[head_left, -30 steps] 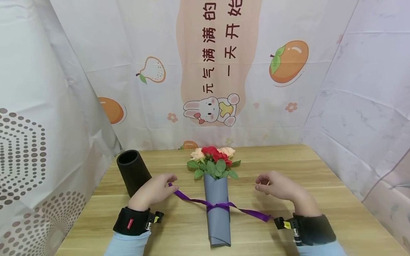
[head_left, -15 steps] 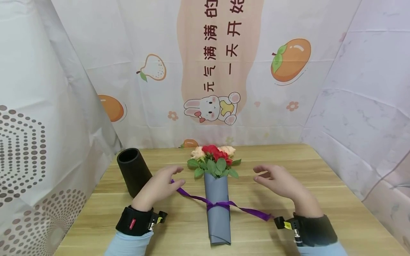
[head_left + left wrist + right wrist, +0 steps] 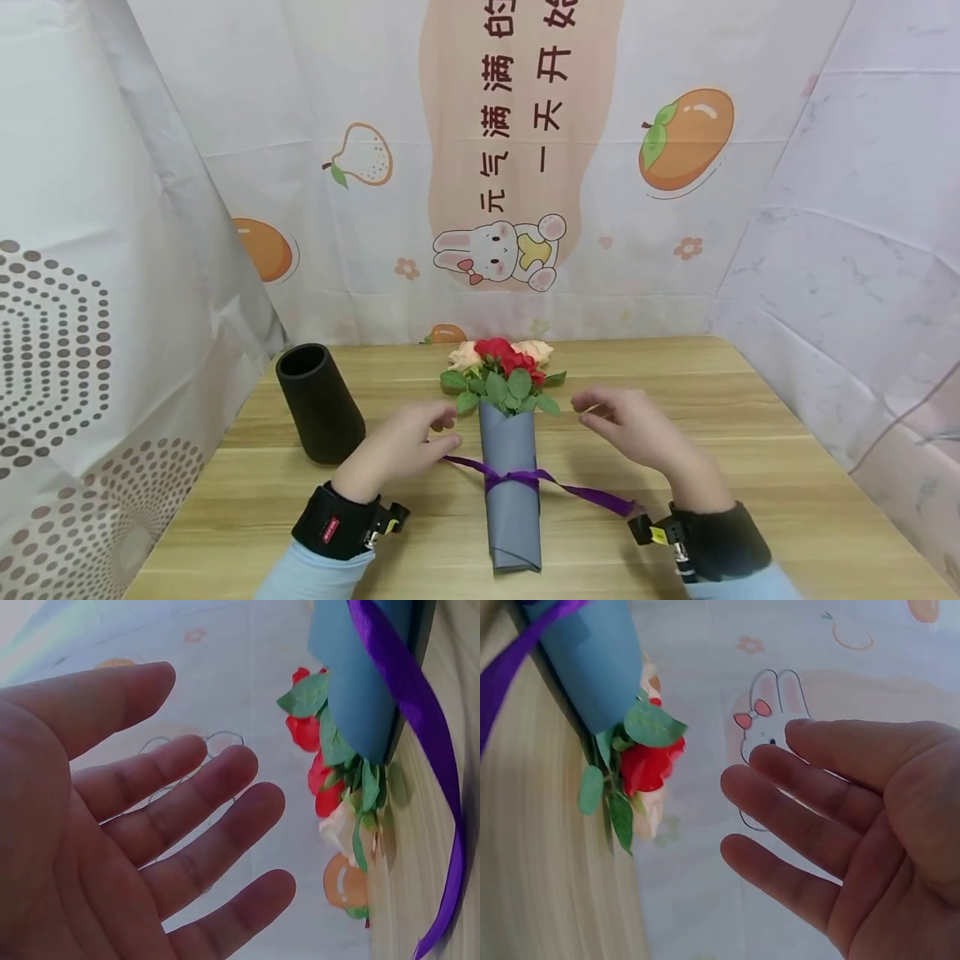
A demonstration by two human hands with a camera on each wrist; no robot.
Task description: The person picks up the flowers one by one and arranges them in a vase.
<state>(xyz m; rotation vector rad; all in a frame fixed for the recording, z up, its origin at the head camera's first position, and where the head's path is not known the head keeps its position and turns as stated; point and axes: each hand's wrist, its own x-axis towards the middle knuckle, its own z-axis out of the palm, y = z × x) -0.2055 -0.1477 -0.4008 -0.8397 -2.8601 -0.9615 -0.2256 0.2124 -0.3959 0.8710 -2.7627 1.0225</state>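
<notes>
A bouquet of red and peach roses with green leaves lies on the table, its stems rolled in grey-blue wrapping paper. Around the wrap goes a purple ribbon, crossed at the front, with one tail to each side. My left hand hovers left of the bouquet, fingers spread and loosely bent, nothing in it. In the head view it covers the end of the left tail. On the other side my right hand hangs in the air above the right tail, fingers relaxed, also holding nothing.
A black vase stands at the left, close to my left forearm. The wooden table ends at a printed cloth backdrop behind, with a marbled sheet at the right.
My left hand has moved right, away from the ribbon's left end and towards the bouquet, its fingers spreading. My right hand has opened out and shifted slightly left. Bouquet and ribbon look unmoved.
</notes>
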